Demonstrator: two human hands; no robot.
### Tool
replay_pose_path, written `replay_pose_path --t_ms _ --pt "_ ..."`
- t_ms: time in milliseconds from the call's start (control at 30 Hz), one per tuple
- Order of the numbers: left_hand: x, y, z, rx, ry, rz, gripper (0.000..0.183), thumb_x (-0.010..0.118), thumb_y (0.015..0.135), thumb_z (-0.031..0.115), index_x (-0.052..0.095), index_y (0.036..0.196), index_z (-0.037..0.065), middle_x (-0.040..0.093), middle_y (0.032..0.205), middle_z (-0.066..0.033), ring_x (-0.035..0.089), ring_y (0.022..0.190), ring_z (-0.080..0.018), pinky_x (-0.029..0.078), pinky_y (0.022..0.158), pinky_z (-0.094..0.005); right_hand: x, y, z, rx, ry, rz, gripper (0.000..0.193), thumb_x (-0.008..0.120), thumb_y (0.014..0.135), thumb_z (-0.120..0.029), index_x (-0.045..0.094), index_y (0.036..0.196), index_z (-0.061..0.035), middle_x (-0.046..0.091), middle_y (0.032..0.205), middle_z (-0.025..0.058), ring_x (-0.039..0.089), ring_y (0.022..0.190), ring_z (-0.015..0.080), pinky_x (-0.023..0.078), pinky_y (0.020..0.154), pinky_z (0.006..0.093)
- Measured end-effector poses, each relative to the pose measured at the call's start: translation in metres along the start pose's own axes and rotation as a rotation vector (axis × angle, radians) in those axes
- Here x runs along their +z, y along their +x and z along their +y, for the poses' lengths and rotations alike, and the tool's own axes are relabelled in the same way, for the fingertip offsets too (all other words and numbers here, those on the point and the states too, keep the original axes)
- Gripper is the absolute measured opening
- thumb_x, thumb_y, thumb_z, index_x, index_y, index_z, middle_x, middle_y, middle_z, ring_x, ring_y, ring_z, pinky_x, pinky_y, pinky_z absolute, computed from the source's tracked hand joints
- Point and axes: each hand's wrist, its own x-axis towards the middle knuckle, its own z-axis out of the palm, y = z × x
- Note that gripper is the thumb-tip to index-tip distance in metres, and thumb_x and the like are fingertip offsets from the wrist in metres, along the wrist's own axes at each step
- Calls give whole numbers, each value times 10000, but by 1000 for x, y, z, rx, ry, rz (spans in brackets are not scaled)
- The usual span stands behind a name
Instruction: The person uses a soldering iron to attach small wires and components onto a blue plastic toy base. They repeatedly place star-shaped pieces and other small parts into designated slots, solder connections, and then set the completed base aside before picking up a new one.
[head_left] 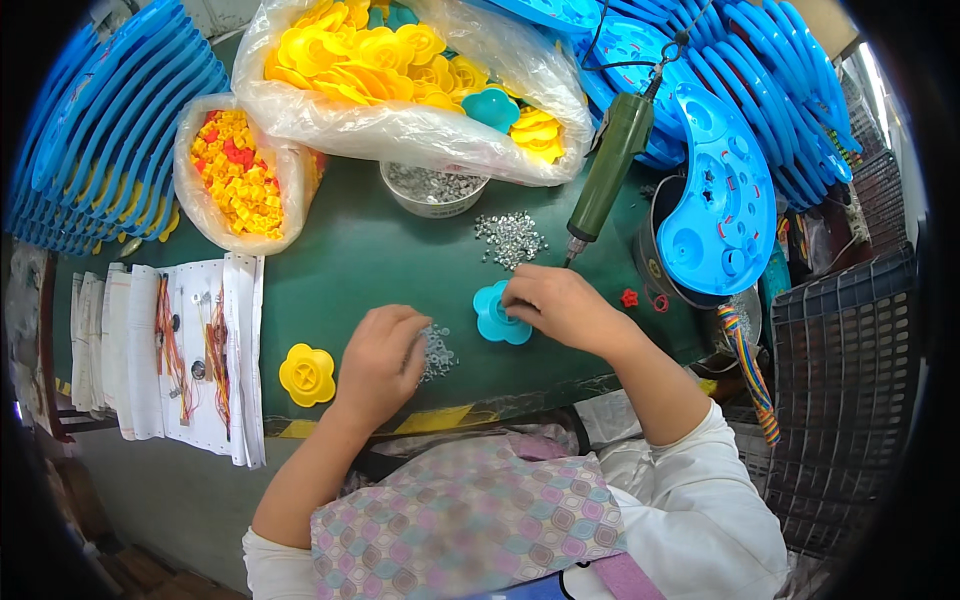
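Observation:
On the green table, a turquoise plastic flower piece (490, 325) lies right of the middle. My right hand (555, 308) is closed at its centre, fingertips pinching there; any small part between them is hidden. My left hand (385, 355) is curled, fingers bent together, beside a pile of small clear washer-like pieces (438, 356). What it holds, if anything, cannot be made out. A yellow flower piece (307, 375) lies left of that hand. Behind the turquoise flower is a heap of small shiny metal parts (510, 238). A green electric screwdriver (611, 165) hangs above, its tip near my right hand.
At the back stand a big bag (400, 130) of yellow and turquoise flowers, a smaller bag (240, 190) of yellow and red pieces, and a white bowl (435, 200). Blue trays (715, 200) are stacked right. Wired parts lie on white sheets (205, 350). A small red piece (629, 298) sits right.

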Motion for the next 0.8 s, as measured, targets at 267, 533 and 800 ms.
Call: replay_pose_path --t_ms 267,533,800 --pt "28 7 -2 333 141 -207 218 816 782 124 680 915 17 642 983 -133 662 948 -329 559 821 -417 -9 30 0 -118 88 42 154 750 889 -121 687 1004 -42 660 926 120 678 866 308 549 760 415" --pt "28 1 -4 357 210 -169 298 854 745 158 663 929 22 638 966 -131 653 909 -330 555 797 -421 -111 178 15 61 1049 848 617 694 971 -146 389 1490 -14 669 961 126 669 686 172 556 603 310" --pt "4 14 13 269 127 -23 354 823 763 106 664 1070 36 643 1115 -164 652 1043 -371 551 909 -460 -134 231 41 241 1046 1008 314 713 992 -203 536 1199 -48 652 1007 114 709 807 216 608 732 352"
